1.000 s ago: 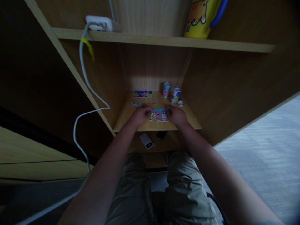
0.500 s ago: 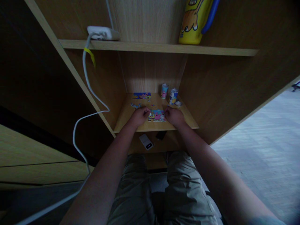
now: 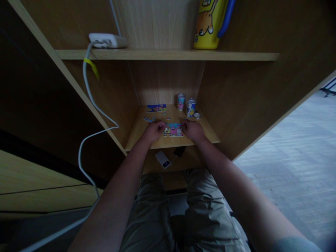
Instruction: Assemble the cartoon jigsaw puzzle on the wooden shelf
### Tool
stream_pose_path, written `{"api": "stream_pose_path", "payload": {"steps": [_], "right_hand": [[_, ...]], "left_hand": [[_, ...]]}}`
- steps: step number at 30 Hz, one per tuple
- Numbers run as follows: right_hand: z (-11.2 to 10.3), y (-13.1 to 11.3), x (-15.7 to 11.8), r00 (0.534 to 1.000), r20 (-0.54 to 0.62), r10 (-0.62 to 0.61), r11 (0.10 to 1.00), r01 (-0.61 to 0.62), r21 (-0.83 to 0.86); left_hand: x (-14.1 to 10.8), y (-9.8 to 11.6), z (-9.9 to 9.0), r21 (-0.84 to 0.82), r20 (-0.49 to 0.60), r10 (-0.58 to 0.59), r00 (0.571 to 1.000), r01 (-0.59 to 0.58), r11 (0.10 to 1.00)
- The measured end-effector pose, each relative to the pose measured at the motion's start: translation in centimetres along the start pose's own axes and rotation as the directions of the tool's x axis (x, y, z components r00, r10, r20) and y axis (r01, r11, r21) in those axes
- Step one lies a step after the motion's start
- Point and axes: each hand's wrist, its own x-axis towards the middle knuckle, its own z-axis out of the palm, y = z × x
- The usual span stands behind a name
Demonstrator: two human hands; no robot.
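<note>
A partly assembled colourful jigsaw (image 3: 173,130) lies flat near the front of the wooden shelf (image 3: 194,140). At its left edge is my left hand (image 3: 155,130), fingers closed; whatever they hold is too small to make out. My right hand (image 3: 193,129) rests at the jigsaw's right edge, its fingers curled together, and I cannot see what is between them. Loose pieces (image 3: 149,119) are scattered behind my left hand, and one small piece (image 3: 168,118) lies behind the jigsaw. Further back lies a flat picture strip (image 3: 156,108).
Two small printed cans (image 3: 181,102) (image 3: 191,107) stand at the back right beside a round lid (image 3: 196,115). Above are a yellow bottle (image 3: 207,26) and a white power strip (image 3: 107,40) with a hanging cable. A white device (image 3: 163,160) and dark phone (image 3: 179,151) lie below.
The camera view has shifted slightly, moving the shelf scene left in the picture. The jigsaw's left part looks more filled in beside my left hand. Both hands stay at its edges.
</note>
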Motion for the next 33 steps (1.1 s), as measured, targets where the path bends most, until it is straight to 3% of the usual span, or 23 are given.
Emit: {"api": "stream_pose_path", "payload": {"steps": [33], "right_hand": [[-0.06, 0.16, 0.16, 1.000, 0.017, -0.012, 1.000, 0.011, 0.023]], "left_hand": [[0.19, -0.04, 0.07, 0.012, -0.011, -0.019, 1.000, 0.020, 1.000]]}}
